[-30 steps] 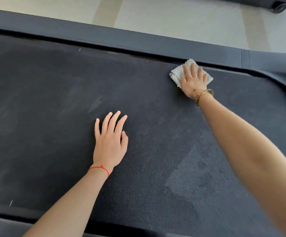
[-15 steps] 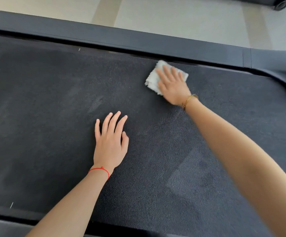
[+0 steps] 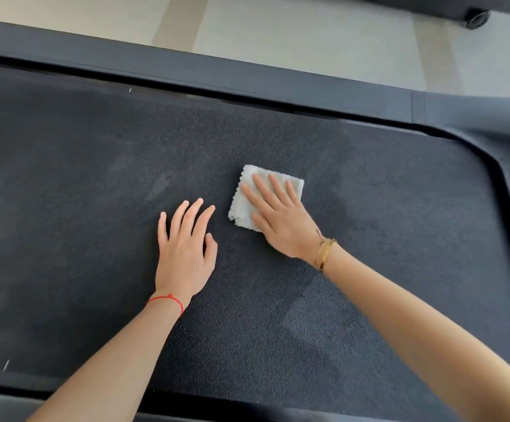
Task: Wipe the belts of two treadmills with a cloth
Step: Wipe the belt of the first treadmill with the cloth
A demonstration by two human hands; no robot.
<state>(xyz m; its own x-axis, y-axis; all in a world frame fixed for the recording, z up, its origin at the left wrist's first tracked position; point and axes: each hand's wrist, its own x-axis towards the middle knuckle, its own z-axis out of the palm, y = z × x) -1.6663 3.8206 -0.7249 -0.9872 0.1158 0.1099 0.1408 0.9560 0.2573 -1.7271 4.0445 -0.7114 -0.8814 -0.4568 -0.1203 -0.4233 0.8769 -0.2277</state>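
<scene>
Both hands lie flat on the dark treadmill belt, mid-frame. Left hand, just left of centre, palm down, fingers straight and slightly spread, thumb tucked alongside, holding nothing; thin red string bracelet on its wrist. Right hand, just right of centre, palm down with straight fingers pressing on a small pale folded cloth; fingers cover most of the cloth, its left side and top edge stick out past them, thumb lies on its lower edge. Gold bangle on right wrist. Cloth lies flat on the belt near the frame centre, close to the left hand's fingertips but apart from them, a strip of belt between. Both forearms come in from the bottom edge, the right one from the lower right corner. Belt texture is pebbly; lighter smudgy streaks show at centre-left, and a paler patch sits lower right of centre. Dark grey side rail runs across the upper frame beyond the belt, curving down at the right edge. Light tiled floor fills the top strip. Dark wheeled base of another machine sits in the upper right corner, only partly in view.
</scene>
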